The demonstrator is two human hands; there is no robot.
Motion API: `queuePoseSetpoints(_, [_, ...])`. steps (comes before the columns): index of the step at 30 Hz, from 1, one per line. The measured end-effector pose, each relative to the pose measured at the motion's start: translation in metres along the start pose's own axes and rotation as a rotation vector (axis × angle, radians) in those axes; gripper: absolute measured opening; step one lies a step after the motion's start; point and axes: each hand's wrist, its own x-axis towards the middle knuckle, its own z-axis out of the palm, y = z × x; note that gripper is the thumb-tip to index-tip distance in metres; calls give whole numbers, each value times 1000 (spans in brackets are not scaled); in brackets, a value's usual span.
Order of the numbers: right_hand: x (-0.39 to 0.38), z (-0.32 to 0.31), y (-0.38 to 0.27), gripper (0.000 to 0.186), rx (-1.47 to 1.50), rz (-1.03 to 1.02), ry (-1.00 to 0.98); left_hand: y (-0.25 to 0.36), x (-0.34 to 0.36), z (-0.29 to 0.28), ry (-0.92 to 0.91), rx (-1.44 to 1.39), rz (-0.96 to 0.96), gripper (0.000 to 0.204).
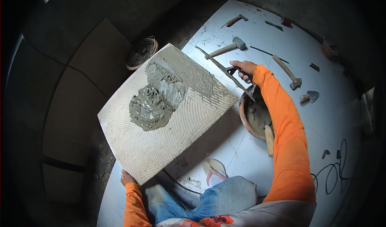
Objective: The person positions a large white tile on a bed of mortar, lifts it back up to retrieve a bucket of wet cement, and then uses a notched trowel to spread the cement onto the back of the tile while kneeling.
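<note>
My left hand is closed on the near left corner of a large pale tile with a ridged back, held tilted before me. Wet grey mortar sits in a thick heap on the tile's left and middle, and a thinner spread coats its far right part. Just past the tile's right corner, my right hand grips a notched trowel, its mortar-smeared plate seen nearly edge-on. Below that hand stands a bucket of grey mortar, partly hidden by my orange sleeve. A wooden handle sticks out over its rim.
On the white tiled floor lie a mallet, two hammers, a pointed trowel and a thin rod. Another bucket stands behind the tile. A black cable coils at right.
</note>
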Motion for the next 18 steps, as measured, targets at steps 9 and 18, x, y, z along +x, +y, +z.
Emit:
queuePoseSetpoints(9, [117,-17,-57,31,-262,116,-296,9,-2,-7,-77,-81,67,47])
queuePoseSetpoints(18, [71,-62,-24,46,-300,423,-416,12,-8,-13,-63,-86,-21,47])
